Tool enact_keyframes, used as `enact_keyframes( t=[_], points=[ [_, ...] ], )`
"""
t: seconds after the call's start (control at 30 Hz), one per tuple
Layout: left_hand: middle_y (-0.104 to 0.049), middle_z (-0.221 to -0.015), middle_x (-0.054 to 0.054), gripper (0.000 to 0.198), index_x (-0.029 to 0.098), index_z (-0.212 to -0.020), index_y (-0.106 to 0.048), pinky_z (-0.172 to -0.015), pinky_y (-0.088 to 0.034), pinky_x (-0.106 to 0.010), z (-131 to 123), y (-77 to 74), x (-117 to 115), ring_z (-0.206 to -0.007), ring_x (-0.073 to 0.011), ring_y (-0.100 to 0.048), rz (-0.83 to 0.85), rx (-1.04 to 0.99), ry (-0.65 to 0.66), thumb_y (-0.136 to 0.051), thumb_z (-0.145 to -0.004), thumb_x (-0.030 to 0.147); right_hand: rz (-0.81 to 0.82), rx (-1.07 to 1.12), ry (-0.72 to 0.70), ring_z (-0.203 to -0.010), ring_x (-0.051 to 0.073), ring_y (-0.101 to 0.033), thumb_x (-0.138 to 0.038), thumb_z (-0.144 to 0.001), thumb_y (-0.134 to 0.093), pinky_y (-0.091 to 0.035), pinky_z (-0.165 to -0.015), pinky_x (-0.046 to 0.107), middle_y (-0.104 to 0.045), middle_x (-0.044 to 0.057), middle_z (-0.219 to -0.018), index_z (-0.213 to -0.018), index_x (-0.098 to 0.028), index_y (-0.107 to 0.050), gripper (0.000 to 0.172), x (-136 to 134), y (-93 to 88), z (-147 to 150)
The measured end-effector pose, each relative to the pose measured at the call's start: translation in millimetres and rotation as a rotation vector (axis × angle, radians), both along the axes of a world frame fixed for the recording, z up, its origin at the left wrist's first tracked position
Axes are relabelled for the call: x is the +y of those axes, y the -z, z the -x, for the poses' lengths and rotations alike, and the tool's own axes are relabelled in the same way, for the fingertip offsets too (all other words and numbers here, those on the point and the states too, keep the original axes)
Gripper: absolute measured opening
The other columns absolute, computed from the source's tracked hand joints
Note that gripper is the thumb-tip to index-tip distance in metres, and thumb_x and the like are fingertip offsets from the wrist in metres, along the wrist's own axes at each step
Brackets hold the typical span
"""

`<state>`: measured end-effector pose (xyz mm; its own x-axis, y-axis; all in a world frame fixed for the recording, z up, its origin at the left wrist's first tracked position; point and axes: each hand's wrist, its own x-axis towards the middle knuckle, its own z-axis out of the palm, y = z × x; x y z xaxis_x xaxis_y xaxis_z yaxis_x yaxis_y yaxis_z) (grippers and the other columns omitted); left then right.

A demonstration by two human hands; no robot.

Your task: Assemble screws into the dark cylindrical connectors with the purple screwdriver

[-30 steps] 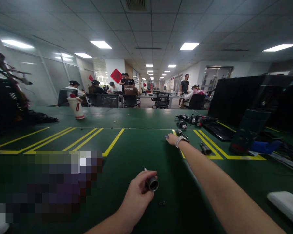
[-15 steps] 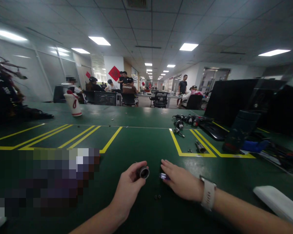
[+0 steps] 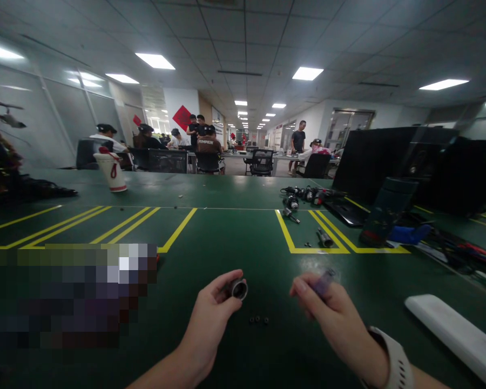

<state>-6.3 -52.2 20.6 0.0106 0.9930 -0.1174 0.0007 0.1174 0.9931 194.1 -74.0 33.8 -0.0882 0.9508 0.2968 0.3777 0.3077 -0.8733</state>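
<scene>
My left hand (image 3: 214, 316) is closed around a short hollow metal cylinder (image 3: 238, 290), its round open end facing me. To the right, my right hand (image 3: 328, 308), with a pale watch on the wrist, is raised with curled fingers. A slim purple object (image 3: 324, 282), smeared by motion, sticks up from that hand; its exact kind is unclear. Three small dark ring-like parts, perhaps nuts (image 3: 257, 319), lie on the green table between my hands.
Yellow tape outlines areas on the table (image 3: 227, 237). A metal cylinder (image 3: 324, 237) and small bits lie inside the right outline, with dark metal parts (image 3: 292, 202) behind. A dark bottle (image 3: 389, 210), white case (image 3: 449, 340) and paper cup (image 3: 111, 171) stand or lie around. People sit farther off.
My right hand has swung right and turned, lifting the purple object upright. A third small ring-like part now lies beside the other two. My left hand keeps the cylinder almost in place.
</scene>
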Motion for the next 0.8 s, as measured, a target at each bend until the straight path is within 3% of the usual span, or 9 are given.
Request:
enact_keyframes(
  t=[0.2, 0.8],
  points=[
    [-0.072, -0.105, -0.008, 0.043, 0.016, -0.106, -0.064, -0.098, -0.043, -0.04, 0.1, 3.1, -1.4, -0.103, -0.0222, -0.063, -0.008, -0.023, 0.053, -0.054, -0.066, 0.004, 0.096, -0.046, -0.1, -0.055, 0.013, -0.049, -0.041, -0.085, -0.049, -0.038, -0.053, 0.026, -0.052, -0.002, -0.058, -0.066, -0.019, -0.056, 0.03, -1.8, 11.6, 4.8],
    [-0.07, -0.105, -0.007, 0.039, 0.017, -0.102, -0.064, -0.093, -0.043, -0.032, -5.4, -3.6, -6.0, -0.104, -0.0211, -0.061, 0.07, -0.081, 0.095, -0.059, -0.065, 0.006, -0.001, -0.397, -0.152, -0.056, 0.012, -0.049, -0.025, -0.085, -0.047, -0.036, -0.052, 0.025, -0.053, -0.002, -0.06, -0.063, -0.019, -0.05, 0.024, -6.9, -4.8, 10.5]
  ],
)
